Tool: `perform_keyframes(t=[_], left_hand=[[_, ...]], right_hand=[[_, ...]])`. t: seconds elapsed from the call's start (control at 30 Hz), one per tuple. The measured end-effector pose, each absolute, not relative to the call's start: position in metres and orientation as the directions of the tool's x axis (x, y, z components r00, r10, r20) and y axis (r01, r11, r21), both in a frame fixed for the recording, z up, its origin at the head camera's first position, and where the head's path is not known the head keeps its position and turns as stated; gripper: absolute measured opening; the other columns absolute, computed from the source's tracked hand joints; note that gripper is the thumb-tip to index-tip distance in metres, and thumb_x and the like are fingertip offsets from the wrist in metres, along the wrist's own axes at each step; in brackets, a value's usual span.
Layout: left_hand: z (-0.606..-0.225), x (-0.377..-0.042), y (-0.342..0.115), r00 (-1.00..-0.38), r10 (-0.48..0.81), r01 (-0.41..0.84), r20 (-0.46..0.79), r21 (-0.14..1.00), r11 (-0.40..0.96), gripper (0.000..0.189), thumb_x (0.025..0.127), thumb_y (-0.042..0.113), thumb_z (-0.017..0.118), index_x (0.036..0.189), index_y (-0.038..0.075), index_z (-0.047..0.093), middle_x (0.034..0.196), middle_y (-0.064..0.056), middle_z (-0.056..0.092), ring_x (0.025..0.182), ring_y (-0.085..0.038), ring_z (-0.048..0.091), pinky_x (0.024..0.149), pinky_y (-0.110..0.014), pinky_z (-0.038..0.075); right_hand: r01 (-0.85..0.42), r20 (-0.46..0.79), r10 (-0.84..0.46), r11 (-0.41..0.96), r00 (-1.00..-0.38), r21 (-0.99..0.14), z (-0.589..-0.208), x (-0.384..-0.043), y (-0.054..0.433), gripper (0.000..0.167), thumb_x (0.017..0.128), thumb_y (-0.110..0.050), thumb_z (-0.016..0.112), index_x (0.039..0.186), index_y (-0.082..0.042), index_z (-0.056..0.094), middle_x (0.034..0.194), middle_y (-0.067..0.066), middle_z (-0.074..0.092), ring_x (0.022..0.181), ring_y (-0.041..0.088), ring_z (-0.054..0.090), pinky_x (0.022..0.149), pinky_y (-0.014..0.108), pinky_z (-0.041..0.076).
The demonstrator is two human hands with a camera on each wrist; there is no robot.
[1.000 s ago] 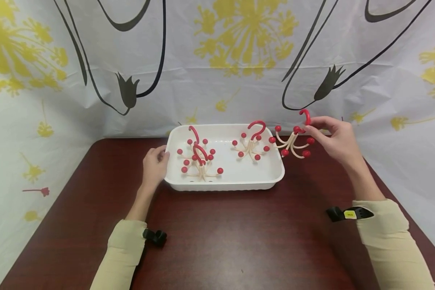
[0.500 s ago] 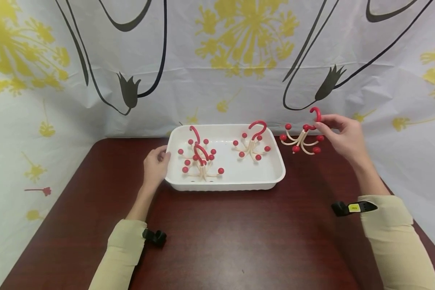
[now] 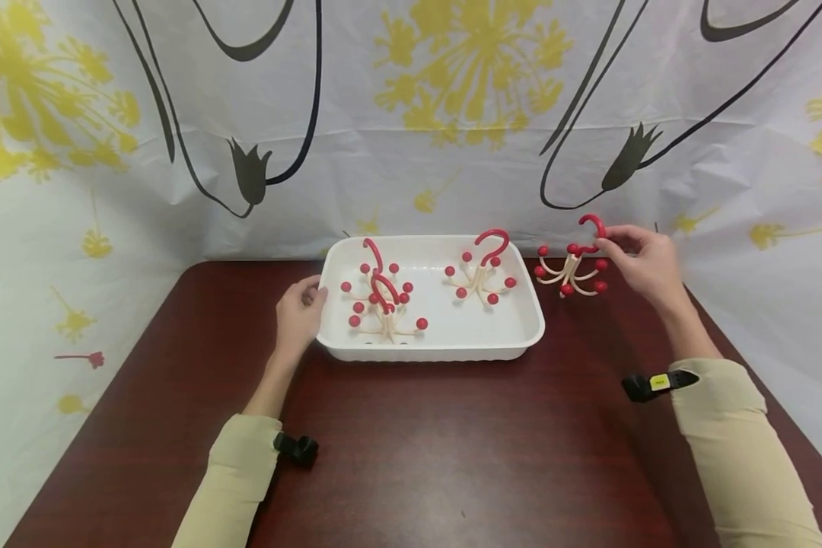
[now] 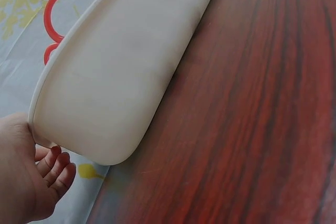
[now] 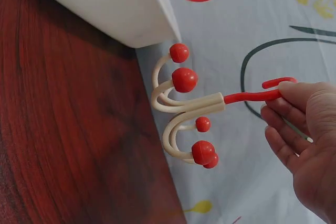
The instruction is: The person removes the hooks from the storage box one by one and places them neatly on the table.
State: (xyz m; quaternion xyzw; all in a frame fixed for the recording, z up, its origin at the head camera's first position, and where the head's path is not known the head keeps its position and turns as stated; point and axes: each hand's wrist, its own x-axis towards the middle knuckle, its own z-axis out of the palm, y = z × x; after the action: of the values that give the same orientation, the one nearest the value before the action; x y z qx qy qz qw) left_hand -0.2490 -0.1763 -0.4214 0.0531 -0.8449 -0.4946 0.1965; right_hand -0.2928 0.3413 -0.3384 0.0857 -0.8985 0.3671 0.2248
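Note:
My right hand (image 3: 640,262) pinches the red hook of a multi-arm hanger (image 3: 571,266) between thumb and fingers. Its cream arms curve outward and end in red balls, hanging just right of the white tray (image 3: 473,353). In the right wrist view the hanger (image 5: 197,103) shows from the side, the red hook end (image 5: 252,96) meeting my right hand (image 5: 310,135). My left hand (image 3: 297,316) grips the tray's left end. The left wrist view shows my left hand (image 4: 26,171) with fingers curled under the rim of the tray (image 4: 105,87).
Inside the tray are three similar hangers: one at the right (image 3: 478,281), and a front one (image 3: 387,327) overlapping one behind it (image 3: 373,255) on the left. The dark red wooden table (image 3: 445,441) extends toward me. A patterned white sheet (image 3: 397,175) hangs behind it.
My right hand has carried the hanger rightward, away from over the tray's right rim, then slightly lower. The left hand keeps its grip, and the tray stays in place.

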Motion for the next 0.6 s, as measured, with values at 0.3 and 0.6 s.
perform_keyframes(t=[0.3, 0.6], left_hand=[[-0.423, -0.249, -0.176, -0.916, -0.291, 0.098, 0.278, 0.856, 0.507, 0.035, 0.101, 0.016, 0.060, 0.132, -0.001, 0.063, 0.101, -0.019, 0.061, 0.093, -0.031, 0.056, 0.081, -0.039, 0.045], [-0.423, -0.249, -0.176, -0.913, -0.298, 0.101, 0.280, 0.861, 0.499, 0.035, 0.101, 0.016, 0.060, 0.131, -0.001, 0.064, 0.100, -0.019, 0.061, 0.092, -0.030, 0.056, 0.080, -0.038, 0.045]], right_hand=[[-0.278, 0.425, 0.008, 0.745, -0.905, -0.607, -0.353, -0.304, 0.347, 0.034, 0.095, -0.029, 0.071, 0.114, -0.001, 0.073, 0.085, -0.019, 0.065, 0.070, -0.007, 0.052, 0.057, 0.014, 0.039], [-0.268, 0.427, 0.010, 0.765, -0.904, -0.585, -0.362, -0.313, 0.346, 0.032, 0.097, -0.025, 0.069, 0.115, 0.001, 0.072, 0.103, 0.025, 0.070, 0.071, -0.006, 0.051, 0.059, 0.014, 0.039]])
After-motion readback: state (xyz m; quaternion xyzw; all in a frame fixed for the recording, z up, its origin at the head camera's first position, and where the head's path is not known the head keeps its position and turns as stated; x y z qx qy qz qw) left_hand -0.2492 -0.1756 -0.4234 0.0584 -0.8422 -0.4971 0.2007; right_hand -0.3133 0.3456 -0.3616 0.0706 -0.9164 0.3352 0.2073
